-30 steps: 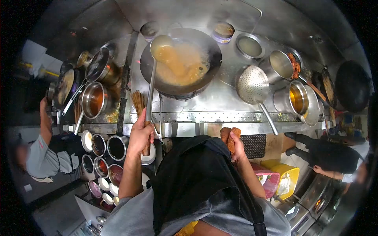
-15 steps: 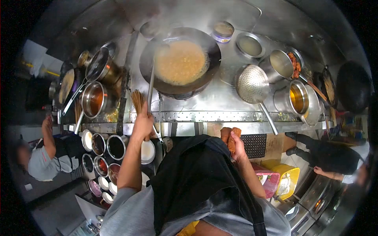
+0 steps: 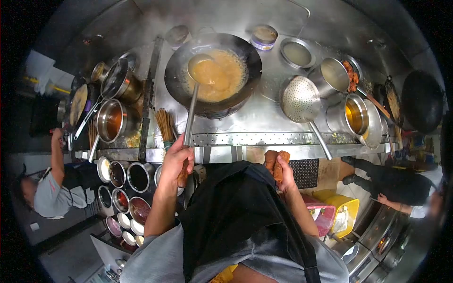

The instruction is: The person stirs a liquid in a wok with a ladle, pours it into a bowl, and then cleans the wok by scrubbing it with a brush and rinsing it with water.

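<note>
My left hand [image 3: 177,162] is closed around the wooden-ended handle of a long metal ladle [image 3: 192,111]. The ladle's bowl sits over the left part of a black wok [image 3: 252,87], with pale liquid in it. Cloudy, light brown broth [image 3: 231,78] steams in the wok. By the counter's front edge, my right hand [image 3: 286,179] grips what looks like a rolled brown-orange cloth [image 3: 271,162]. A bamboo brush [image 3: 164,123] stands just beyond my left hand.
A perforated strainer [image 3: 300,100] rests right of the wok, near metal pots [image 3: 335,78] and a pot of yellow liquid [image 3: 356,115]. At left are a pot of brown liquid [image 3: 112,120] and several seasoning containers [image 3: 139,177]. Two other people [image 3: 61,188] stand at either side.
My left hand has drawn back toward my body, and the ladle's bowl now shows at the surface with liquid in it. My right hand has hardly moved.
</note>
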The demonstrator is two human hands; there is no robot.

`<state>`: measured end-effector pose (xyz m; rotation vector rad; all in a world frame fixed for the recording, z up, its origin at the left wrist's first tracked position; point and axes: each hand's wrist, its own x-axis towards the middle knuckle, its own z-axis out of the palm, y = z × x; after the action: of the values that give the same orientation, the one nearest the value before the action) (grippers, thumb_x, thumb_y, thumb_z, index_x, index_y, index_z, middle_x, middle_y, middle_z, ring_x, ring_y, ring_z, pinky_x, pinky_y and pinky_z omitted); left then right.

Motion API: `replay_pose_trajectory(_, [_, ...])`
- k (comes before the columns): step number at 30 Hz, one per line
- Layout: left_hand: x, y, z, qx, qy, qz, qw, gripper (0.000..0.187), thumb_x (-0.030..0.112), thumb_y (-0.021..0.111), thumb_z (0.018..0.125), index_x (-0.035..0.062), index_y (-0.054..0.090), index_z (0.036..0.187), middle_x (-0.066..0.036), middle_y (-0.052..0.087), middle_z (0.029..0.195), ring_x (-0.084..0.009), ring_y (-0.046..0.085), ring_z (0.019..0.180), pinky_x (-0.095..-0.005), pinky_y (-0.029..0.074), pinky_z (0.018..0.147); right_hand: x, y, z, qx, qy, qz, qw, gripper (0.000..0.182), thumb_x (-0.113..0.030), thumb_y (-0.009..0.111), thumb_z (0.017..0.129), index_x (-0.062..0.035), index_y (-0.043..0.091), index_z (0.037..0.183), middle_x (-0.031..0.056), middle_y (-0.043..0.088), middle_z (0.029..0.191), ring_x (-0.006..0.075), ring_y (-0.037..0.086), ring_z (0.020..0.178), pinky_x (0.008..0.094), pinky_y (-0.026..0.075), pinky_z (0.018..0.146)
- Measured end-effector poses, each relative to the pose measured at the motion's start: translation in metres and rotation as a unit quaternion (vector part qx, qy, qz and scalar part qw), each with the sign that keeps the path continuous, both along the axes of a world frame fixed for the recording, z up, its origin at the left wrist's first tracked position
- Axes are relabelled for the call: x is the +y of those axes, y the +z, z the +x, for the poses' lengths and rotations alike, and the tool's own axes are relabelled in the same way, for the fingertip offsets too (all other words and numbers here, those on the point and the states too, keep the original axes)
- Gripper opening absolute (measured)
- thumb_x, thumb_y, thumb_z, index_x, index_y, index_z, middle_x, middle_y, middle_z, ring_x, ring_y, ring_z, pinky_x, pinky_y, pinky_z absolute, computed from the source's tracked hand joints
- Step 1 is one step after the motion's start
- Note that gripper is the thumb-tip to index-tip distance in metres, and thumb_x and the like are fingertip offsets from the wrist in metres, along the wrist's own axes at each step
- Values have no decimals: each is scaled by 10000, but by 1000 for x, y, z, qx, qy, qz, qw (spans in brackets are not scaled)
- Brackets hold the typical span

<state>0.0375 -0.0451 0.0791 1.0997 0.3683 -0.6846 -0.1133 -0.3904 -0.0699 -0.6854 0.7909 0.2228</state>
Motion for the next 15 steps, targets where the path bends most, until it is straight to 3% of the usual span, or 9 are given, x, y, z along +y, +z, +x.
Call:
replay_pose_trajectory(2, [4, -1, 0, -100, -19, 120, 988, 673, 1, 522, 881, 61, 296, 1513, -12, 500, 686, -112, 451, 423, -261, 403, 394, 3, 4, 2, -1, 0, 8, 1000, 516, -398, 615, 937, -12, 508, 1262, 125, 634, 1080, 267, 646, 933, 406, 553, 814])
replay_pose_trajectory(3, [6, 1, 2, -100, -18, 121, 987, 673, 1, 522, 881, 61, 296, 1513, -12, 500, 686, -112, 451, 423, -261, 403, 394, 4, 7, 4, -1, 1, 16, 1000, 525, -401, 619, 935, -12, 503, 1267, 124, 635, 1078, 264, 647, 931, 406, 554, 816])
replay_pose_trajectory(5, [13, 7, 9, -144, -65, 234, 959, 705, -4, 520, 890, 42, 235, 1533, -16, 517, 689, -105, 465, 432, -259, 404, 402, 4, 2, 8, -6, 9, 19, 1000, 525, -403, 620, 934, -12, 507, 1266, 123, 635, 1081, 262, 649, 931, 405, 556, 816])
replay_pose_trajectory(10, [24, 8, 29, -187, -95, 348, 914, 687, 12, 527, 896, 47, 260, 1528, -28, 534, 678, -111, 488, 446, -269, 425, 424, 7, 2, 19, 4, 14, 28, 1000, 518, -407, 613, 939, -8, 519, 1257, 123, 638, 1086, 257, 658, 933, 399, 563, 817])
replay_pose_trajectory(13, [28, 1, 48, -223, -137, 470, 843, 664, 89, 544, 885, 65, 319, 1509, -103, 587, 712, -161, 540, 471, -327, 463, 475, 7, 4, 20, -7, 23, 35, 999, 509, -406, 606, 944, -7, 525, 1249, 126, 642, 1093, 256, 663, 939, 400, 565, 816])
replay_pose_trajectory(14, [35, -16, 58, -222, -137, 470, 843, 664, 89, 544, 885, 65, 319, 1509, -103, 587, 712, -161, 540, 471, -327, 463, 475, 7, 5, 19, -4, 26, 28, 999, 507, -405, 603, 946, -7, 525, 1251, 127, 644, 1093, 256, 662, 942, 400, 565, 817])
replay_pose_trajectory(15, [48, -47, 69, -313, -156, 554, 756, 650, 96, 531, 887, 70, 329, 1505, -115, 598, 732, -165, 549, 479, -331, 468, 483, 8, 5, 18, -1, 28, 22, 999, 506, -405, 600, 947, -8, 525, 1252, 128, 646, 1094, 257, 662, 945, 401, 565, 819])
